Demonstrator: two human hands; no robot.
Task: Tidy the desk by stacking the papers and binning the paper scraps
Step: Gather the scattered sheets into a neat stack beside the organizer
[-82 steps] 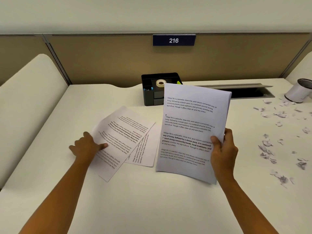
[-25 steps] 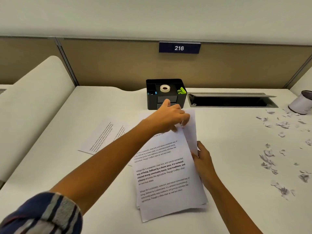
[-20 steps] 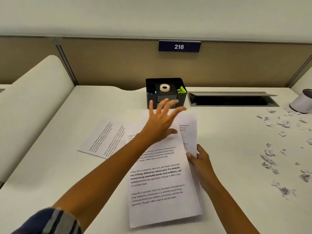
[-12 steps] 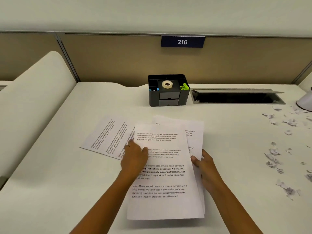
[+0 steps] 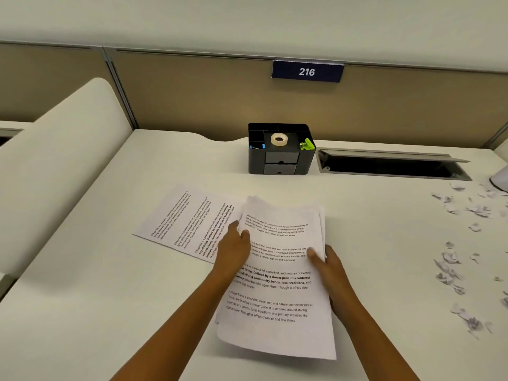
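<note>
A stack of printed sheets point(image 5: 277, 306) lies slightly raised in front of me on the white desk point(image 5: 110, 284). My left hand point(image 5: 233, 250) grips its left edge, thumb on top. My right hand point(image 5: 328, 266) grips the right edge, thumb lying on the top page. One more printed sheet point(image 5: 187, 220) lies flat and turned sideways to the left, partly under the stack. Torn paper scraps point(image 5: 450, 268) are scattered over the right side of the desk. Only a white sliver of the bin point(image 5: 500, 178) shows at the right edge.
A black desk organiser point(image 5: 280, 158) holding a tape roll point(image 5: 279, 139) stands at the back centre. An open cable slot point(image 5: 390, 167) lies to its right. A curved white divider point(image 5: 55, 149) rises on the left, and a tan partition runs behind.
My left hand laid another sheet on the stack, then slid back to its left edge. Both hands now hold the stack by its sides, and the sheets are squared closer together.
</note>
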